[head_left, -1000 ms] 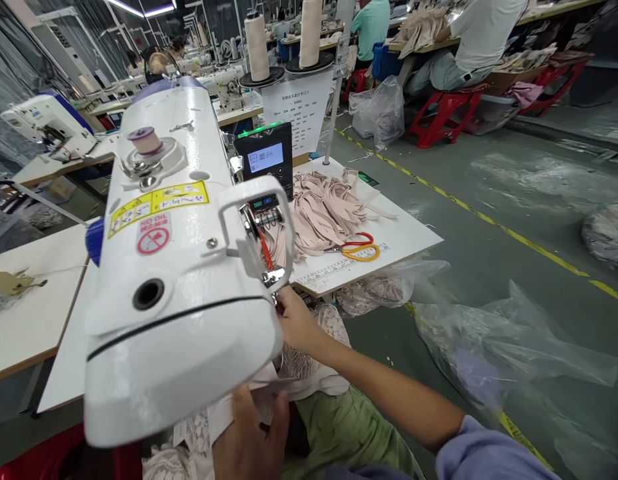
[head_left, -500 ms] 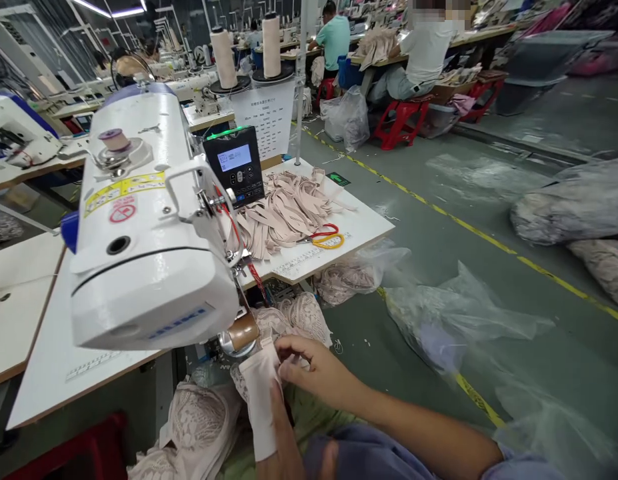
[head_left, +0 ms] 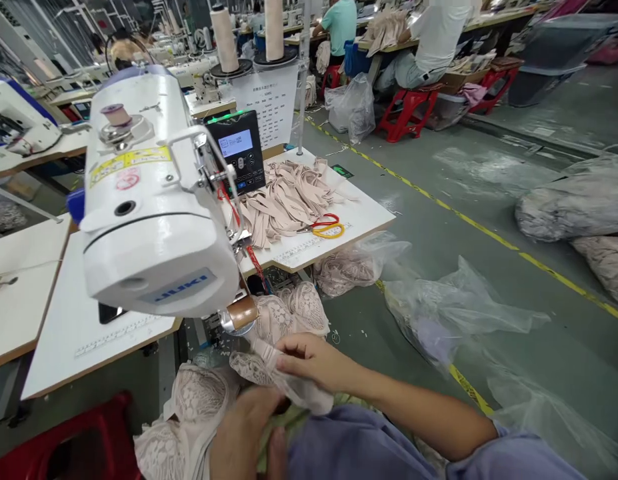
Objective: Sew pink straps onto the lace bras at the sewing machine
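Much of the view across the white table (head_left: 361, 213) is being blocked by the sewing machine (head_left: 159, 260); to its right, a pile of beige strips (head_left: 289, 203) and scissors (head_left: 329, 230) are being supported. Just below the machine's brown-covered lower arm (head_left: 243, 312), a pale fabric band (head_left: 303, 392) is being pinched between the thumb and fingers of the right hand (head_left: 313, 360), its forearm being angled in from the lower right. The left hand (head_left: 246, 427) is being held lower, beside lace cups (head_left: 201, 393); its outline being blurred, its grip cannot be told. Beige pieces (head_left: 346, 275) are being enclosed by a clear plastic bag (head_left: 389, 250) under the table's edge.
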The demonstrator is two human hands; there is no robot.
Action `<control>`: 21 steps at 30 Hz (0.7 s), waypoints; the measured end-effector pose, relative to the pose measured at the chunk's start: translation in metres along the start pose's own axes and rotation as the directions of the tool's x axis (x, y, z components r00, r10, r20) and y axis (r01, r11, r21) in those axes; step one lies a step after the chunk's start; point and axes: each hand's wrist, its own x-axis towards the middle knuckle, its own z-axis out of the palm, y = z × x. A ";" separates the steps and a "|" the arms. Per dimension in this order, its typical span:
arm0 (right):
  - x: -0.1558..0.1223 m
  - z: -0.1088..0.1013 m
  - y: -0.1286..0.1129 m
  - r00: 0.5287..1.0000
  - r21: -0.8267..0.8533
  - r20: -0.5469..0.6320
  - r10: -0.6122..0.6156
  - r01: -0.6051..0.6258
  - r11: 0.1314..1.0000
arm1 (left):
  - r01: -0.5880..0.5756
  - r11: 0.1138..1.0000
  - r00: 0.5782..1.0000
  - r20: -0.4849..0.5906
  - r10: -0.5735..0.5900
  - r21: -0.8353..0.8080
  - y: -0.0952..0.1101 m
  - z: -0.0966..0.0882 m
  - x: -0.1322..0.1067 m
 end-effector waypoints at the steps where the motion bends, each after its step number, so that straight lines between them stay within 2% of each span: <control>1: 0.000 0.001 -0.003 0.994 0.000 0.107 0.006 -0.006 1.000 | -0.091 0.994 0.996 -0.001 0.091 0.062 -0.002 -0.006 0.009; 2: 0.001 0.003 -0.006 0.978 -0.036 0.208 0.001 0.006 0.999 | -0.118 0.988 0.992 0.058 0.113 0.097 -0.006 -0.009 0.017; 3: 0.002 0.005 -0.007 0.960 -0.121 0.280 -0.015 0.051 0.991 | -0.042 0.996 0.990 0.136 0.032 0.076 -0.011 -0.009 0.023; 4: 0.003 0.007 -0.007 0.949 -0.253 0.313 -0.044 0.128 0.959 | 0.137 0.990 0.968 0.212 -0.138 0.020 -0.017 -0.009 0.027; 5: 0.005 0.009 -0.005 0.946 -0.415 0.312 -0.087 0.218 0.883 | 0.353 0.934 0.901 0.286 -0.326 -0.046 -0.024 -0.006 0.028; 6: 0.007 0.012 -0.001 0.946 -0.579 0.289 -0.149 0.297 0.760 | 0.552 0.826 0.799 0.355 -0.486 -0.112 -0.031 -0.004 0.028; 7: 0.010 0.014 0.005 0.937 -0.712 0.265 -0.229 0.350 0.608 | 0.696 0.698 0.692 0.418 -0.588 -0.171 -0.039 -0.001 0.026; 8: 0.013 0.016 0.013 0.916 -0.802 0.256 -0.308 0.379 0.461 | 0.776 0.590 0.615 0.473 -0.631 -0.223 -0.046 0.002 0.023; 9: 0.017 0.017 0.021 0.889 -0.852 0.259 -0.377 0.394 0.344 | 0.813 0.515 0.574 0.523 -0.630 -0.271 -0.052 0.005 0.020; 10: 0.020 0.018 0.028 0.860 -0.872 0.273 -0.431 0.411 0.267 | 0.828 0.460 0.557 0.563 -0.610 -0.320 -0.056 0.008 0.017; 12: 0.023 0.018 0.038 0.812 -0.864 0.296 -0.502 0.452 0.221 | 0.846 0.327 0.530 0.611 -0.588 -0.420 -0.062 0.011 0.010; 13: 0.023 0.017 0.039 0.804 -0.852 0.290 -0.520 0.464 0.243 | 0.841 0.275 0.530 0.613 -0.586 -0.465 -0.063 0.012 0.008; 15: 0.020 0.016 0.037 0.814 -0.823 0.215 -0.539 0.448 0.349 | 0.814 0.221 0.549 0.589 -0.592 -0.537 -0.062 0.013 0.003; 18: 0.014 0.018 0.028 0.844 -0.783 0.042 -0.535 0.360 0.507 | 0.770 0.243 0.596 0.529 -0.604 -0.591 -0.058 0.010 -0.002; 21: 0.013 0.022 0.026 0.859 -0.781 0.009 -0.513 0.326 0.533 | 0.745 0.336 0.634 0.455 -0.625 -0.577 -0.054 0.006 -0.003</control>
